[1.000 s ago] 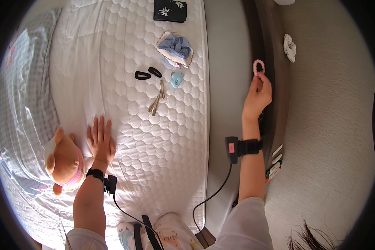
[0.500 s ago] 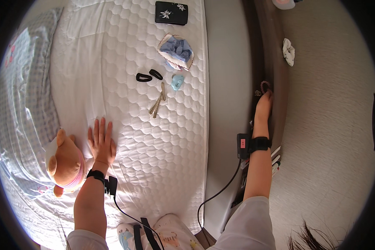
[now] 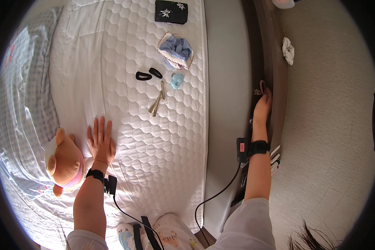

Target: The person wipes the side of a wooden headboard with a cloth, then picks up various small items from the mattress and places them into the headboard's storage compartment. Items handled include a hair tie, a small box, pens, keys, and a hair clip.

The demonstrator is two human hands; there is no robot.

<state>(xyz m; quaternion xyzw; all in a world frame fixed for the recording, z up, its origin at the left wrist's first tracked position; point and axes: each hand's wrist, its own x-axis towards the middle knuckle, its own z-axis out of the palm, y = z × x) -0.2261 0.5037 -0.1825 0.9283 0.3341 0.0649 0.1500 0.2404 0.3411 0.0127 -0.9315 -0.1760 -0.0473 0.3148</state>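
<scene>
My left hand lies flat on the white quilted bed, fingers stretched out and holding nothing. Next to it a tan plush toy with a pink band leans by the pillow. Over the dark ledge beside the bed, my right hand pinches a pinkish hair tie, seen nearly edge-on. A small pale ornate piece sits just left of those fingertips; its kind is unclear. On the bed between my hands are two black snap clips, gold-coloured hair pins and a light blue clip.
Further up the bed lie a blue and white cloth pouch or scrunchie and a black flowered wallet. A white scrunchie rests at the ledge's outer edge. Cables run from both wrist straps. A checked pillow lines the left.
My right hand has shifted slightly left, and the hair tie has turned from an open loop to a narrow edge-on shape. My left hand stays put.
</scene>
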